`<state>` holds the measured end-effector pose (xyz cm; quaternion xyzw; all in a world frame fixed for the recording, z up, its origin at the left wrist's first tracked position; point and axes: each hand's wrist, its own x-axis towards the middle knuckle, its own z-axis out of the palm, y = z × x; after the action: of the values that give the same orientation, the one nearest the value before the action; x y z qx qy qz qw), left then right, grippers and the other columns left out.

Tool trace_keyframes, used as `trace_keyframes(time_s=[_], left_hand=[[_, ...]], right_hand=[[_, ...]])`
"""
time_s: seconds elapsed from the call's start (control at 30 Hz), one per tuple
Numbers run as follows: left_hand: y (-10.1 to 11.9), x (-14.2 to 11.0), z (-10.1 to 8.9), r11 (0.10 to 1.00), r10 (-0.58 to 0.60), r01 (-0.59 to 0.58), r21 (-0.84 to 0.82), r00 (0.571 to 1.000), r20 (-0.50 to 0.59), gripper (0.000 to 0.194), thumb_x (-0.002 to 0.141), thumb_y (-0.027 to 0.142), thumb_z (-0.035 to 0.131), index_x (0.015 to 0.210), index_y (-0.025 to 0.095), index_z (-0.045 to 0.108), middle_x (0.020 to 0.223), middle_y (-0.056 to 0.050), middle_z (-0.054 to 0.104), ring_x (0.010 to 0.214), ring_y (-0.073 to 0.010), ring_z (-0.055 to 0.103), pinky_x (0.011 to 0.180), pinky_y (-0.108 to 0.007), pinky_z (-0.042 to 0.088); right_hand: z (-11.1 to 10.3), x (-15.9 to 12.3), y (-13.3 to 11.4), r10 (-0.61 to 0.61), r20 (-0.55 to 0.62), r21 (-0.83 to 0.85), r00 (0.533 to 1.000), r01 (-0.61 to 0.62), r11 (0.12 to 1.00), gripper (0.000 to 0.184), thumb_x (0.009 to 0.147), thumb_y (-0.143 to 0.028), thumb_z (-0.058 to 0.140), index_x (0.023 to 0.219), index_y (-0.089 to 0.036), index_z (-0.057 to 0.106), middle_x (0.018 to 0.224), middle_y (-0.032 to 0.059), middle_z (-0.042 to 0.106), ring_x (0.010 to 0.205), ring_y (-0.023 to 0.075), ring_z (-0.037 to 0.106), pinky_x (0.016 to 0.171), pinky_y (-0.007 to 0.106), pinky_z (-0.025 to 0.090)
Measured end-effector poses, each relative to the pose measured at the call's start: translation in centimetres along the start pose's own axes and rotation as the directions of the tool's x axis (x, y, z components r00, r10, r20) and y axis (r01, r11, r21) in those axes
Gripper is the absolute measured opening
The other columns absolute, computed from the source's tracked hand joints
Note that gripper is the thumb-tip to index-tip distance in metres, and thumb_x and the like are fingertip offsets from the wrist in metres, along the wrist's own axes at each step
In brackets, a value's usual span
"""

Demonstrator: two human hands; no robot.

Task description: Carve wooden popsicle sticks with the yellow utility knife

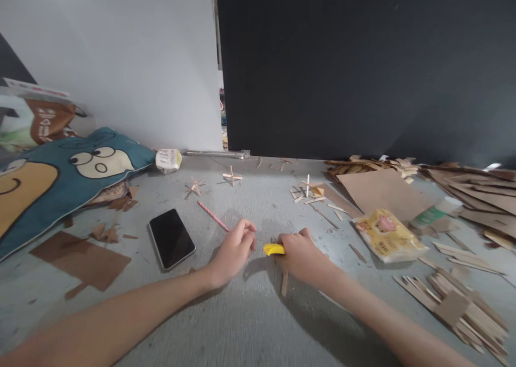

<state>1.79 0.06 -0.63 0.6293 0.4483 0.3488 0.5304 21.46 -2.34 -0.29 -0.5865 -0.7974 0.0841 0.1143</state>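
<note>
My left hand (pixel 236 251) rests over the grey table with its fingers curled inward; whether anything is between them is hidden. Just beyond it lies a pink patterned stick (pixel 212 215), its near end running to the hand's edge. My right hand (pixel 302 254) is closed around a yellow plastic-handled tool (pixel 274 249), which pokes out to the left; the kind of tool is not clear. Below that hand a short wooden craft stick (pixel 284 283) sticks out, partly covered. The two hands are a small gap apart.
Left are a black-screened phone (pixel 171 239), brown cardboard (pixel 86 262) and a blue cartoon cushion (pixel 100 160). Small crossed-stick pieces (pixel 232 177) stand farther back. At right lie a yellow tissue pack (pixel 387 235), bundled sticks (pixel 455 305) and stacked cardboard (pixel 479 192). Dark and white panels rise behind.
</note>
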Motion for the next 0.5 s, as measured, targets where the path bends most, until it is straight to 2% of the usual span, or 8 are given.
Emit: trace_keyframes(time_s=[0.07,0.13,0.23,0.3,0.33,0.4,0.5], left_hand=[[0.1,0.0,-0.1,0.999,0.019,-0.02,0.036,1.0,0.022,0.014,0.098,0.032,0.042,0.102,0.022,0.052,0.069,0.006,0.054,0.055,-0.012,0.043,0.055,-0.025,0.034],[0.3,-0.2,-0.1,0.995,0.052,-0.058,0.075,0.996,0.077,0.02,0.101,0.034,0.041,0.105,0.021,0.055,0.069,0.005,0.054,0.058,-0.0131,0.046,0.058,-0.026,0.037],[0.7,-0.8,-0.2,0.986,0.132,-0.151,0.067,0.964,0.23,0.022,0.103,0.037,0.046,0.106,0.02,0.06,0.081,0.0,0.06,0.072,-0.0157,0.055,0.067,-0.029,0.043],[0.8,-1.1,-0.2,0.981,0.183,-0.196,-0.002,0.916,0.357,0.025,0.101,0.041,0.055,0.112,0.019,0.06,0.096,-0.006,0.065,0.086,-0.0189,0.061,0.076,-0.031,0.048],[0.8,-1.2,-0.2,0.979,0.198,-0.197,-0.041,0.901,0.386,0.029,0.1,0.041,0.059,0.119,0.019,0.058,0.103,-0.007,0.066,0.09,-0.02,0.063,0.08,-0.033,0.05],[0.6,-1.3,-0.2,0.984,0.18,-0.162,-0.078,0.901,0.394,0.044,0.1,0.038,0.062,0.138,0.021,0.049,0.11,-0.008,0.065,0.095,-0.0201,0.063,0.084,-0.035,0.05],[0.1,-1.2,-0.3,0.989,0.131,-0.097,-0.107,0.914,0.384,0.059,0.1,0.034,0.062,0.151,0.022,0.037,0.094,-0.002,0.061,0.08,-0.0159,0.059,0.074,-0.03,0.048]], right_hand=[[0.3,0.3,-0.3,-0.015,-0.039,0.058,0.999,0.017,0.998,0.015,0.09,-0.014,0.062,0.076,-0.02,0.06,0.067,0.0003,0.067,0.062,0.0172,0.06,0.078,0.036,0.031],[0.6,0.5,-0.8,-0.043,-0.164,0.209,0.985,0.077,0.975,0.017,0.099,-0.019,0.056,0.082,-0.021,0.06,0.071,-0.0009,0.069,0.066,0.0162,0.059,0.081,0.035,0.034],[1.1,0.6,-1.6,-0.045,-0.405,0.419,0.913,0.229,0.879,0.031,0.108,-0.036,0.048,0.082,-0.022,0.058,0.068,-0.0015,0.067,0.068,0.0172,0.058,0.08,0.035,0.036],[1.4,0.5,-2.0,-0.059,-0.48,0.447,0.875,0.301,0.842,0.036,0.109,-0.043,0.047,0.081,-0.023,0.057,0.066,-0.0017,0.067,0.067,0.0173,0.057,0.078,0.035,0.035],[1.5,0.5,-2.1,-0.077,-0.495,0.444,0.866,0.328,0.834,0.037,0.11,-0.044,0.046,0.081,-0.023,0.056,0.066,-0.002,0.067,0.065,0.0168,0.057,0.077,0.035,0.034],[1.7,0.5,-2.2,-0.117,-0.513,0.421,0.851,0.368,0.829,0.038,0.11,-0.043,0.047,0.08,-0.023,0.055,0.066,-0.0028,0.067,0.061,0.0152,0.055,0.076,0.035,0.032],[1.8,0.5,-2.1,-0.178,-0.535,0.361,0.826,0.413,0.836,0.034,0.11,-0.039,0.049,0.082,-0.022,0.055,0.068,-0.0032,0.066,0.06,0.0142,0.055,0.075,0.034,0.029]])
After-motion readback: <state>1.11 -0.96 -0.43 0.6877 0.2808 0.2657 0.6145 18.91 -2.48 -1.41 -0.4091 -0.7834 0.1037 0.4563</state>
